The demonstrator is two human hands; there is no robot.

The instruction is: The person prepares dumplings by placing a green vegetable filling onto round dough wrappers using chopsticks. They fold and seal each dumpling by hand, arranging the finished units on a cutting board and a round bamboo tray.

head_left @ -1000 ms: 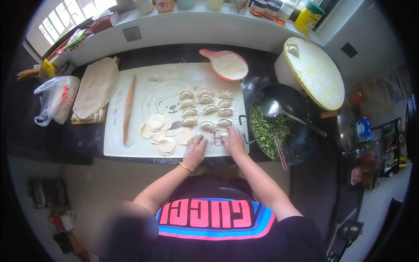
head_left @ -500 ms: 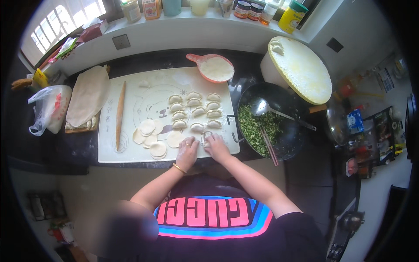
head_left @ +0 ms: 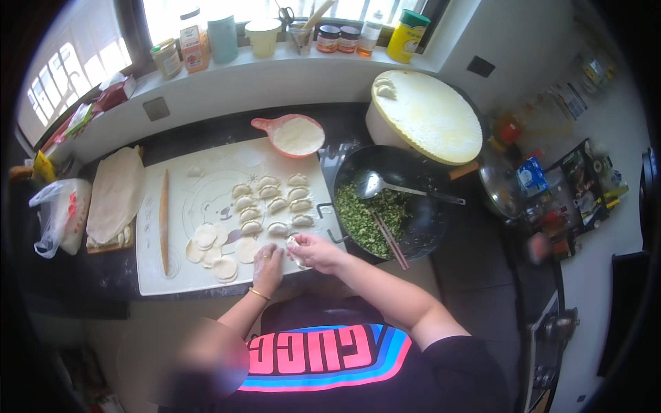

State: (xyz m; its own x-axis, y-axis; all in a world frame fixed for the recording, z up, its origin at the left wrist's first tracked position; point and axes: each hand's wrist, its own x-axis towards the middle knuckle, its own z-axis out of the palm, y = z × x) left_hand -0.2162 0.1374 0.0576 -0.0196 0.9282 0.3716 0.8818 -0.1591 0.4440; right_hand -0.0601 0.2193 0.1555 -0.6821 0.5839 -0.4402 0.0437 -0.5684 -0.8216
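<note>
Step in hand, my read: sealing a folded dumpling (head_left: 294, 242). It's at the right hand (head_left: 313, 253), over the near edge of the mat (head_left: 148, 275). Right fingers are clamped on it, thumb and fingertips together; the fingers hide most of it, so can't tell if the seam is closed. Left hand (head_left: 267, 268) is just beside, fingers curled and low by the lone wrapper (head_left: 248, 250); can't tell if it's gripping anything.

Next move calls for a light, even pinch along the rim, then a set-down clear of the finished rows (head_left: 277, 205). Squeeze too hard and the skin could split.

Containers:
- Wok (head_left: 427, 224), right of mat: chopped green filling (head_left: 368, 213) heaped on its left side. Ladle (head_left: 372, 184) rests in it, handle toward the right rim; chopsticks (head_left: 392, 241) stick out over the near rim.
- Red scoop (head_left: 261, 124), far edge of mat: white powder (head_left: 298, 135), likely flour.
- Tub (head_left: 385, 124), behind wok: covered by a powdered round lid (head_left: 441, 117), a few dumplings on top. Contents hidden.
- Plastic bag (head_left: 51, 213), far left: something white inside, can't identify.
</note>
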